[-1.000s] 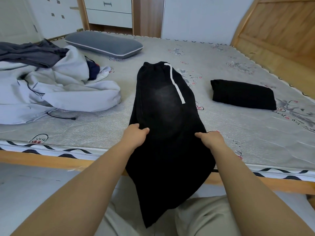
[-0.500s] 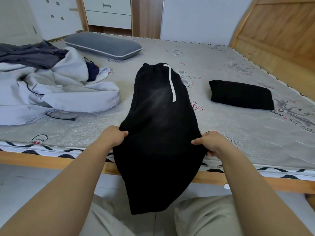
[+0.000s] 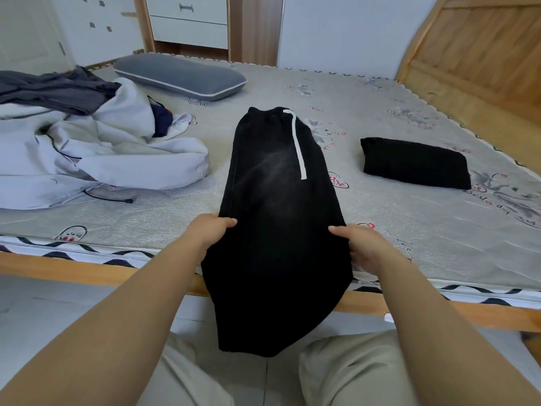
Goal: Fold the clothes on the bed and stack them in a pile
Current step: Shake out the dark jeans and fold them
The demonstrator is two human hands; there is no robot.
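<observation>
Both grips, left hand (image 3: 209, 234) and right hand (image 3: 366, 249), pinch soft black trousers (image 3: 275, 230) lengthwise.

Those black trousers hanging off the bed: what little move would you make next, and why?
Probably lift the hanging end up and over toward the waistband. Both hands, left and right, grip the black trousers at mid-length, the lower part dangles past the bed edge, and the white drawstring end lies flat.

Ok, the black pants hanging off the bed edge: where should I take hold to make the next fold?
Probably at the two side edges of the black pants, near the bed edge, where the left hand and right hand already pinch them. Come in from either side: the waistband lies flat on the mattress and the leg end hangs free.
</observation>
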